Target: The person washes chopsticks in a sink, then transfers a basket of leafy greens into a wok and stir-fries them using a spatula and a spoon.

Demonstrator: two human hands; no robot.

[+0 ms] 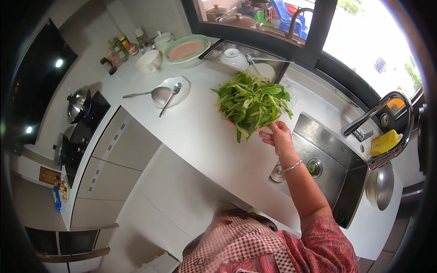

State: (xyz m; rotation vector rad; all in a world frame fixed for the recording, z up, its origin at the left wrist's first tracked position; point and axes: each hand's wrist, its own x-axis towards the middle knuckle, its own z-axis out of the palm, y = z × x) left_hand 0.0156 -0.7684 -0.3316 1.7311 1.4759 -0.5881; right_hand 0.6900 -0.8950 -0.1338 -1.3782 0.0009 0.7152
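A heap of leafy green vegetables point(252, 102) rests in a shallow pink basket point(229, 122), mostly hidden under the leaves, over the white counter. My right hand point(278, 136) pinches the near edge of the basket between thumb and fingers, with a silver bangle on the wrist. Beneath my forearm lies a round metal sink strainer point(277, 173) at the edge of the steel sink point(321, 163). Green scraps point(311, 168) sit in the sink's drain. My left hand is out of view.
A white plate point(177, 90) with a ladle and spoon lies left. Behind stand a white bowl point(149, 61), stacked baskets point(187, 49) and a dish rack point(222, 44). The curved faucet point(389, 99), yellow bottle point(385, 141) and metal basin point(380, 186) are right; a lidded wok point(79, 104) is on the stove.
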